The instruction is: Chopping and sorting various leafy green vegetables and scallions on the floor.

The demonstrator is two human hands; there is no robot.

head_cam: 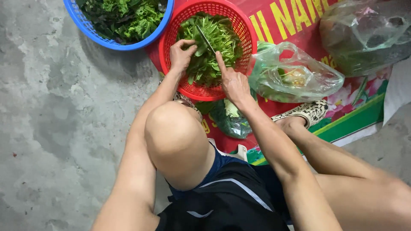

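Observation:
A round red plastic basket (246, 30) holds a pile of green leafy herbs (214, 34). My left hand (181, 54) grips a bunch of these greens at the basket's near left side. My right hand (231, 81) holds a thin knife (205, 39), with the forefinger stretched along its back and the blade pointing up over the leaves. Both hands are above the basket, close together.
A blue basket (165, 21) of greens sits at the upper left on grey concrete floor. Clear plastic bags (295, 72) of vegetables lie on a red printed mat (299, 21) to the right. My bare knee (171, 132) and a patterned slipper (306, 112) are in the foreground.

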